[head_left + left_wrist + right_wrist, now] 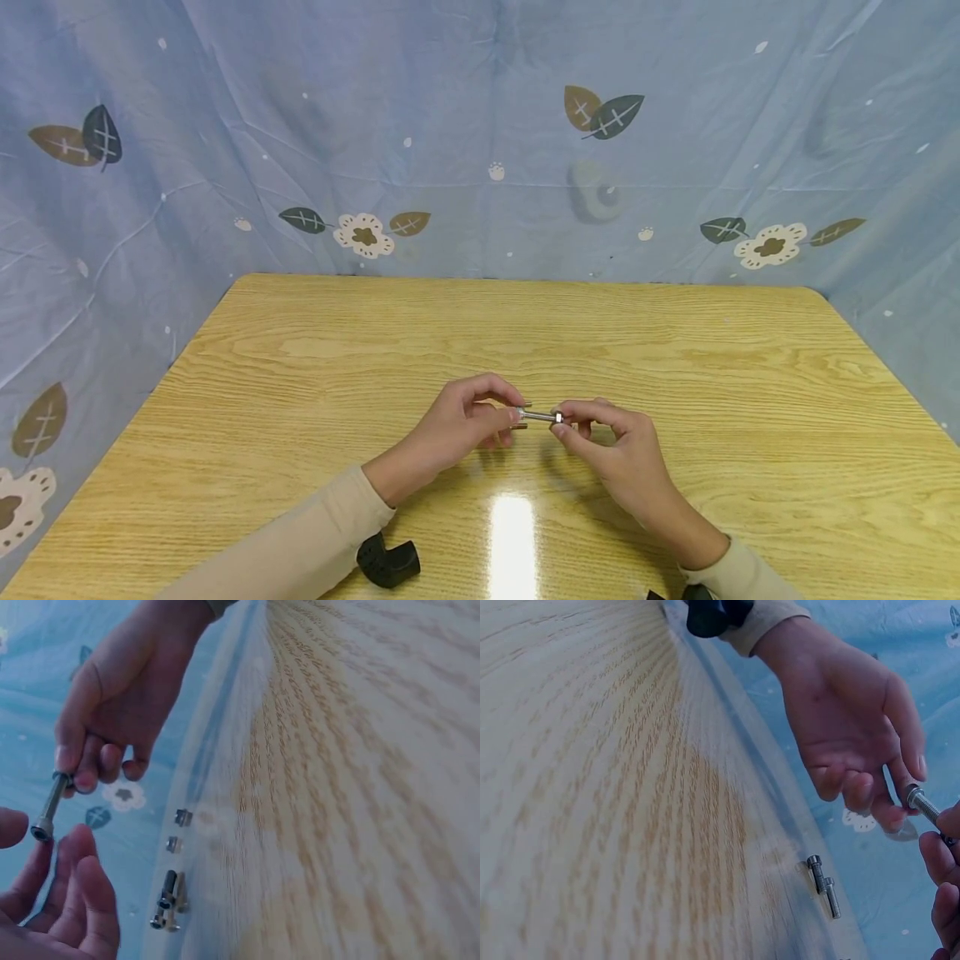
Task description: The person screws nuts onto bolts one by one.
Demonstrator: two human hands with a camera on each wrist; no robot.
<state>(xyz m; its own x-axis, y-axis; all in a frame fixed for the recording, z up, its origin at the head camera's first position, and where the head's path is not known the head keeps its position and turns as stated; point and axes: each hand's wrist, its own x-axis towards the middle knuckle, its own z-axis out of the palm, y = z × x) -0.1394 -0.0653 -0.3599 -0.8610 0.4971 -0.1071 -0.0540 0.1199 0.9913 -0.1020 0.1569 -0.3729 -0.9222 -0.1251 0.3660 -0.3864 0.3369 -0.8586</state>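
Note:
A silver socket-head bolt (pixel 538 416) lies level between the two hands, above the table. My left hand (pixel 468 421) pinches it at the head end with thumb and forefinger. At its other end, my right hand (pixel 626 454) pinches a hex nut (pixel 558 417) at the bolt's threaded tip. The bolt's socket head (pixel 41 829) faces the left wrist view. In the right wrist view, the threads of the bolt (pixel 925 807) show between the hands. How far the nut sits on the thread is hidden by the fingers.
Under the left hand, loose bolts (pixel 832 898) lie on the wooden table (pixel 337 350). Small nuts (pixel 182 817) rest beside them in the left wrist view. A black wrist mount (pixel 387 562) hangs by the left sleeve. A blue patterned cloth (pixel 480 125) hangs behind the table.

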